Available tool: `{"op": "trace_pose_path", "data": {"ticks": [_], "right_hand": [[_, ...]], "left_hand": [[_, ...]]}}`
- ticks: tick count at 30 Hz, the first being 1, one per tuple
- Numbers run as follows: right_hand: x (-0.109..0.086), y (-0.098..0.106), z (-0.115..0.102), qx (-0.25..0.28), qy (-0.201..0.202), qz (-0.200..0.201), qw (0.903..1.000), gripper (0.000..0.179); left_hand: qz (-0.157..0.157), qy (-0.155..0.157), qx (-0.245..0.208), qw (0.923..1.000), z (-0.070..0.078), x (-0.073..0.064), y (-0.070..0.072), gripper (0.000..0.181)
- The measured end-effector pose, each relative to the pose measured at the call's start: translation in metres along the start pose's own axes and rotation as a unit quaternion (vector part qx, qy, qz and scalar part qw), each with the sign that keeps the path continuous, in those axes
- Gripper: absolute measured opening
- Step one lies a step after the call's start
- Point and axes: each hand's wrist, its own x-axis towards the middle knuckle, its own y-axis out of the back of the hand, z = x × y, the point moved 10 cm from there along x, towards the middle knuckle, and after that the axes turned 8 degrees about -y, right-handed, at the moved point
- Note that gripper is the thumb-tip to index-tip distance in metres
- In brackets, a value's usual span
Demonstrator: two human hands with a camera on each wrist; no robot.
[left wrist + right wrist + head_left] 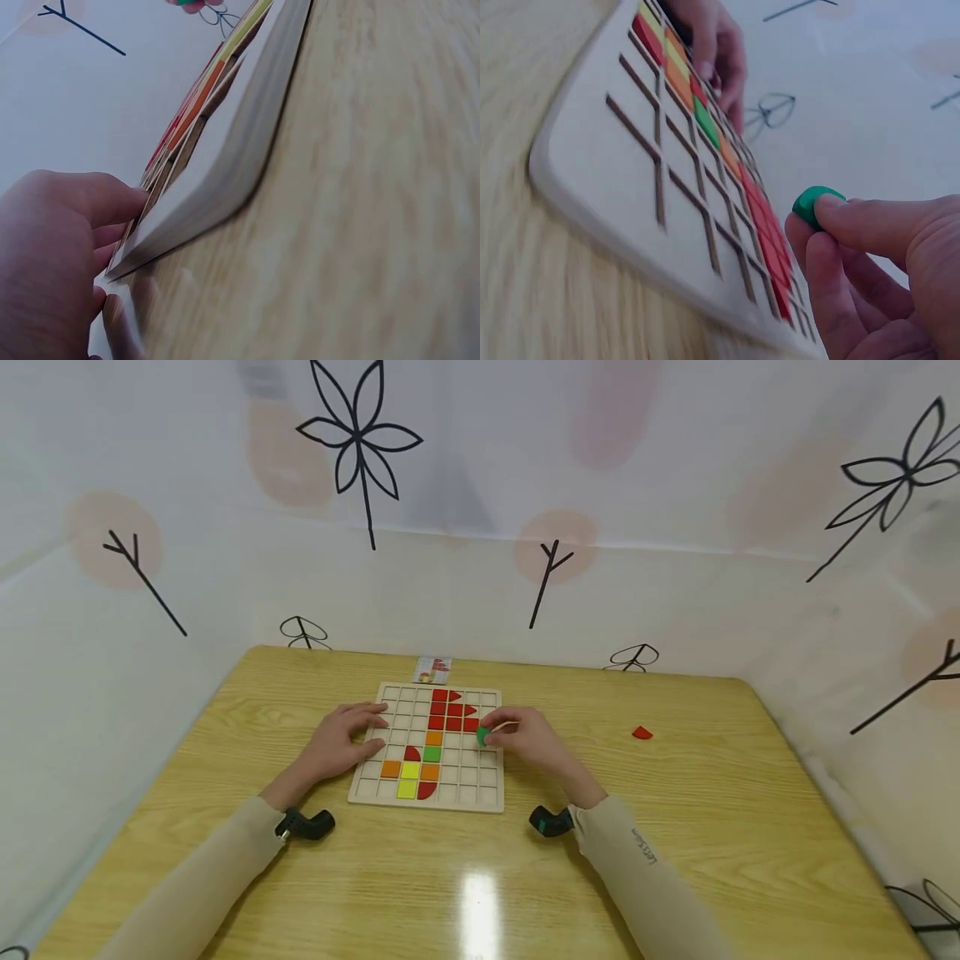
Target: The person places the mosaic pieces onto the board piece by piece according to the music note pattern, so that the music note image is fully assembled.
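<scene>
A wooden grid board [467, 774] lies flat, with red, orange, yellow and green pieces set in some squares. My right hand [528, 739] pinches a small green piece with a curved edge [816, 206] between thumb and fingertips, above the board's right side. The hand partly covers this piece. On the board's left edge rests my left hand [339, 742], fingers loosely spread over the outer squares and holding nothing. In the left wrist view, its thumb [112, 199] lies along the board's rim. A green square [432, 754] sits mid-board below an orange square [434, 738].
Behind the board lies a small picture card [432, 670] showing a coloured pattern. A loose red quarter-circle piece [642, 733] is on the wooden table [712, 827] to the right. Patterned white cloth [465, 577] hangs along the table's back and sides.
</scene>
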Motion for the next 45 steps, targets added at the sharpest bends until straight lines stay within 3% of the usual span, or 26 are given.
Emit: {"op": "trace_pose_path", "data": {"ticks": [12, 17, 26, 31, 45], "right_hand": [[0.033, -0.058, -0.025, -0.054, 0.028, 0.010, 0.9981, 0.009], [0.035, -0.088, -0.040, -0.069, 0.061, -0.028, 0.9953, 0.009], [0.030, -0.137, -0.045, -0.107, 0.052, -0.113, 0.9865, 0.007], [0.025, -0.149, -0.044, -0.113, 0.058, -0.141, 0.9819, 0.007], [0.026, -0.155, -0.046, -0.133, 0.082, -0.142, 0.9775, 0.008]], "left_hand": [[0.006, -0.002, 0.007, 1.0000, 0.003, 0.000, 0.004, 0.028], [0.008, -0.005, 0.008, 0.9999, 0.004, 0.002, 0.005, 0.027], [0.006, -0.012, 0.002, 0.9999, 0.003, 0.000, -0.002, 0.028], [0.012, -0.020, 0.008, 0.9997, 0.003, 0.000, -0.002, 0.027], [0.014, -0.017, 0.003, 0.9997, 0.004, 0.000, 0.005, 0.026]]}}
